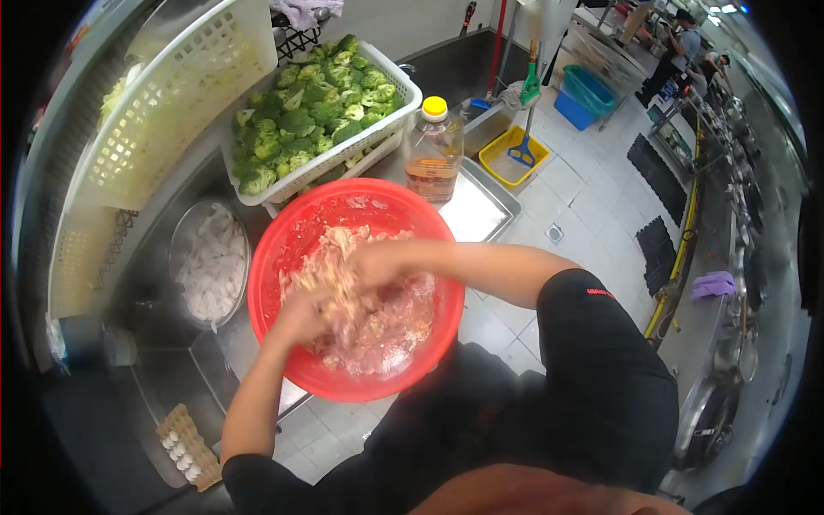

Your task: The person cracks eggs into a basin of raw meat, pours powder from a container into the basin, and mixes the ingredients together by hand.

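Both hands are in a large red basin [439, 343] that holds pale pink sliced meat [386, 330] with yellowish and white matter on it. My left hand [302, 318] is at the near left of the meat, its fingers partly sunk in it. From the right, my right hand [378, 262] reaches over the meat's far part, its fingers blurred and partly hidden. Strands of meat lie between the two hands. Just beyond the basin stands a clear bottle [433, 159] with a yellow cap and amber liquid.
A white basket [410, 90] of broccoli [300, 120] stands behind the basin. A metal bowl [210, 266] of whitish pieces is at left, an egg tray [184, 446] at lower left. On the floor are a yellow bucket [513, 157] and a blue bin [575, 110]. People [682, 51] stand far off.
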`<state>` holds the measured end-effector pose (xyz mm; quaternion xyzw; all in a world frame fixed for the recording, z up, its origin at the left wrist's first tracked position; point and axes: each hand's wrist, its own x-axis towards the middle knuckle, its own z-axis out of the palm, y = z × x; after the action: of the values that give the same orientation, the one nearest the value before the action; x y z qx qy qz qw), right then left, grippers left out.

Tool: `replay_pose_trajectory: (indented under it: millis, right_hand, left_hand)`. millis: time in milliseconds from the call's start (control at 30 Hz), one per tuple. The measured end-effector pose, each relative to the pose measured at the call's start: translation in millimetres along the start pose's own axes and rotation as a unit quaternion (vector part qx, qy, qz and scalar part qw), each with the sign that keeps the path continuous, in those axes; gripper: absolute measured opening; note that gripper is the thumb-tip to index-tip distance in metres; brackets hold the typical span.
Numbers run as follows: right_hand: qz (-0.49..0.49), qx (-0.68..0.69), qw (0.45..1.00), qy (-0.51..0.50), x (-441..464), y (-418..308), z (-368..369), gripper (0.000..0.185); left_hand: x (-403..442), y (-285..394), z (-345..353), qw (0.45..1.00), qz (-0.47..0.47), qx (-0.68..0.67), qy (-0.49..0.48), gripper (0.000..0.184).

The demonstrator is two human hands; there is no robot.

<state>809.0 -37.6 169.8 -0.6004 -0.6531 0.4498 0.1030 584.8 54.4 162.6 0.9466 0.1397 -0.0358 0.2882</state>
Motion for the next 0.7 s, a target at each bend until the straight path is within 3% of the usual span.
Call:
replay_pose_trajectory:
  millis: [67, 100, 133, 233, 267, 333, 367, 400, 433, 500, 533, 567, 600, 633, 667, 700]
  right_hand:
    - [-0.045, -0.062, 0.996, -0.035, -11, -8, 26, 0.036]
    - [-0.025, -0.145, 0.981, -0.127, -9, -9, 36, 0.035]
    - [-0.006, -0.226, 0.95, -0.217, -5, -9, 45, 0.034]
    - [0.054, -0.259, 0.947, -0.181, 17, 5, 63, 0.038]
    - [0.068, -0.272, 0.957, -0.08, 41, 26, 78, 0.035]
    - [0.062, -0.247, 0.963, 0.082, 79, 55, 95, 0.033]
    - [0.038, -0.209, 0.967, 0.141, 92, 63, 87, 0.033]
    - [0.052, -0.143, 0.975, 0.161, 100, 70, 76, 0.029]
    - [0.06, -0.109, 0.981, 0.147, 94, 61, 66, 0.032]
    - [0.109, -0.013, 0.992, 0.068, 64, 29, 32, 0.048]
    - [-0.033, -0.02, 0.994, 0.099, 60, 44, 31, 0.063]
    - [-0.134, -0.128, 0.979, 0.083, 51, 57, 28, 0.067]
    - [-0.137, -0.063, 0.988, 0.038, 20, 39, 12, 0.078]
    - [-0.128, 0.016, 0.992, 0.001, 2, 37, 12, 0.086]
    - [-0.009, 0.043, 0.998, -0.037, -18, 23, 3, 0.08]
    - [0.056, -0.09, 0.992, -0.066, -15, 23, 6, 0.078]
  left_hand:
    - [-14, 6, 30, 0.985, -0.094, 0.066, -0.132, 0.05]
    - [-13, 7, 39, 0.985, -0.096, 0.061, -0.132, 0.05]
    - [-12, 9, 47, 0.966, -0.118, 0.058, -0.224, 0.052]
    - [14, -49, 104, 0.924, -0.148, 0.111, -0.335, 0.061]
    - [24, -73, 127, 0.907, -0.153, 0.163, -0.357, 0.067]
    - [35, -95, 140, 0.959, -0.21, 0.133, -0.137, 0.071]
    - [44, -80, 119, 0.954, -0.244, 0.127, -0.118, 0.07]
    - [43, -64, 100, 0.968, -0.243, 0.057, 0.019, 0.065]
    - [40, -59, 86, 0.968, -0.233, -0.058, 0.078, 0.062]
    - [31, -51, 65, 0.948, -0.252, -0.14, 0.136, 0.061]
    - [17, -49, 60, 0.964, -0.168, -0.125, 0.167, 0.064]
    - [-5, -45, 58, 0.971, -0.089, -0.108, 0.193, 0.067]
    - [-26, -32, 47, 0.979, -0.133, -0.061, 0.138, 0.079]
    - [-42, -18, 43, 0.981, -0.175, -0.023, 0.075, 0.092]
    - [-50, -17, 51, 0.967, -0.25, -0.005, 0.05, 0.086]
    - [-51, -18, 62, 0.953, -0.3, -0.029, 0.042, 0.087]
